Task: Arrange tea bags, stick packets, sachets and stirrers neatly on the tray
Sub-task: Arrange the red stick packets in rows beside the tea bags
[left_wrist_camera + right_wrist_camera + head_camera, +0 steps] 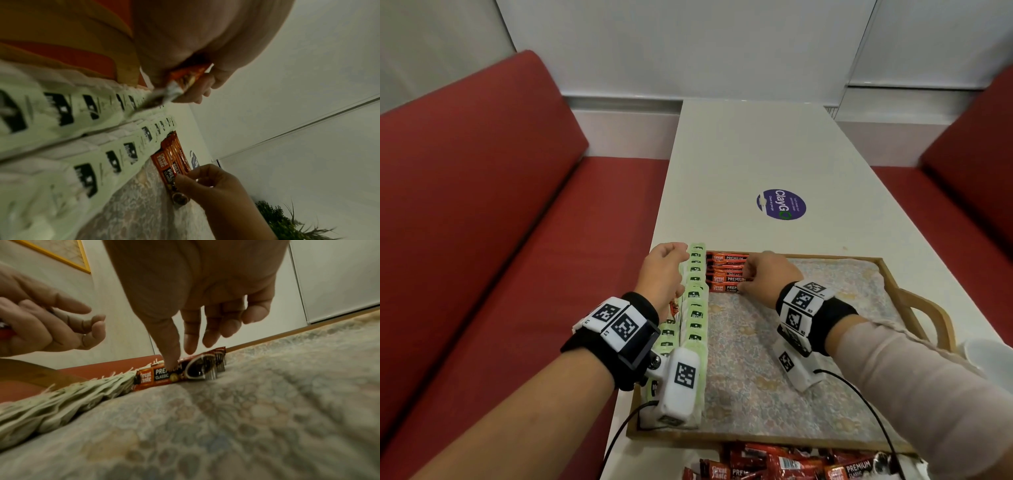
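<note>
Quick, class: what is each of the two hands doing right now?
Left hand: closed, gripping spare coffee stick packets.
Right hand: open, fingers extended, thumb pressing the nearest coffee stick packet in the row on the tray.

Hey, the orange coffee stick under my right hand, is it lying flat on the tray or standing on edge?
Lying flat: the coffee stick rests label-up on the tray liner, right hand fingertips on it.

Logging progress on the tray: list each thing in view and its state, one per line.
Wooden tray: on the table, lined with floral cloth.
Green tea bags: in two overlapping rows along the tray's left edge.
Orange coffee stick packets: lying side by side at the far end.
Left hand: holds spare orange packets.
Right hand: fingertips pressing on the nearest laid packet.
Loose packets: heaped off the tray, unsorted.
</note>
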`<action>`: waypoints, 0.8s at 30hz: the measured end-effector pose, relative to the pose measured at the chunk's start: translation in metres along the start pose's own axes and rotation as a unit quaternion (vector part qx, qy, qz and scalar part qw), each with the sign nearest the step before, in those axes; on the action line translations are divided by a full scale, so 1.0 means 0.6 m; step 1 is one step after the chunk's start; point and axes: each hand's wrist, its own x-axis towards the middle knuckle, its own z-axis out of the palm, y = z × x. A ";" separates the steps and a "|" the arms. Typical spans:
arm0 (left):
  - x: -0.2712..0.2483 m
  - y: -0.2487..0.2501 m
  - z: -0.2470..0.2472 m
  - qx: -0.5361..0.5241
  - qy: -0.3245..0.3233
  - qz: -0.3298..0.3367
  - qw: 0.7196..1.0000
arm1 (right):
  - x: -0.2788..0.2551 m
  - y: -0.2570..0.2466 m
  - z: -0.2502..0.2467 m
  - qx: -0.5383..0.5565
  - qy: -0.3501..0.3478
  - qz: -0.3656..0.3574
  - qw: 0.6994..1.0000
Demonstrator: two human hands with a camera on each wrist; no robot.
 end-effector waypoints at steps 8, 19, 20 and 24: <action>-0.015 0.017 0.016 -0.158 -0.010 0.009 0.987 | -0.036 -0.050 -0.020 0.091 0.003 -0.126 0.988; -0.020 0.015 0.015 -0.103 -0.050 0.115 0.987 | -0.064 -0.073 -0.019 0.279 -0.113 -0.153 0.941; -0.020 0.013 0.012 -0.068 -0.054 0.118 0.989 | -0.061 -0.068 -0.021 0.281 -0.100 -0.139 0.944; -0.019 0.011 0.006 0.085 -0.078 0.124 0.986 | -0.049 -0.041 -0.028 0.275 -0.045 -0.085 0.957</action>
